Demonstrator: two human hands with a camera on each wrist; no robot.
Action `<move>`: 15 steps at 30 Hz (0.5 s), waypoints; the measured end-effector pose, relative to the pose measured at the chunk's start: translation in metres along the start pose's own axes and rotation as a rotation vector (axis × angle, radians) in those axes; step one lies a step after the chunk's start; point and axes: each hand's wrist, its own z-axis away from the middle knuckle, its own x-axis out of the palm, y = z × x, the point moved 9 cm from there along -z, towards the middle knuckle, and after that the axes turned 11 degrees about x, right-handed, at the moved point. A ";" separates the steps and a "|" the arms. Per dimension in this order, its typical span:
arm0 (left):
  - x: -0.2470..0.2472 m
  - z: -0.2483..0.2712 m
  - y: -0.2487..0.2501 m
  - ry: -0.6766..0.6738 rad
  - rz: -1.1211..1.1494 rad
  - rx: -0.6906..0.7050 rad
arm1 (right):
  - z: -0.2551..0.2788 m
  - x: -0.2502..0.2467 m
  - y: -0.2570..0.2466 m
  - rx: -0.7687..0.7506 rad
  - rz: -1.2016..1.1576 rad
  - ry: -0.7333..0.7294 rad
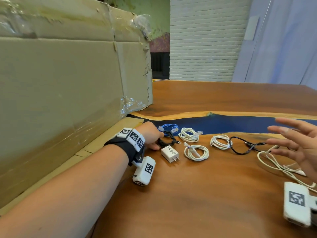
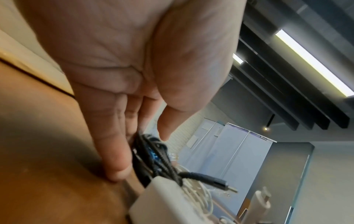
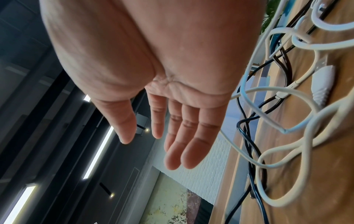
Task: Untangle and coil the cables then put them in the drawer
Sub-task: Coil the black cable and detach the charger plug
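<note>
Several coiled cables lie in a row on the wooden table [image 1: 205, 194]: a blue coil [image 1: 169, 127], a black coil [image 1: 167, 140] and three white coils [image 1: 188, 134] [image 1: 196, 152] [image 1: 220, 141]. My left hand [image 1: 158, 141] reaches to the black coil [image 2: 153, 159]. Its straight fingers [image 2: 114, 159] touch the coil's side and the table, with the thumb just above. A loose black cable [image 1: 243, 146] and a loose white cable [image 1: 274, 162] sprawl at the right. My right hand [image 1: 274, 136] hovers over them, fingers spread and empty [image 3: 147, 151]. No drawer is in view.
A white plug charger [image 1: 169, 153] lies right beside the black coil. A big cardboard box [image 1: 68, 83] stands along the table's left side on a flattened cardboard sheet. A blue resin strip [image 1: 223, 124] runs across the table behind the coils.
</note>
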 end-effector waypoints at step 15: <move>0.005 0.017 0.146 0.311 -0.029 0.381 | -0.004 -0.063 -0.008 0.059 0.314 0.290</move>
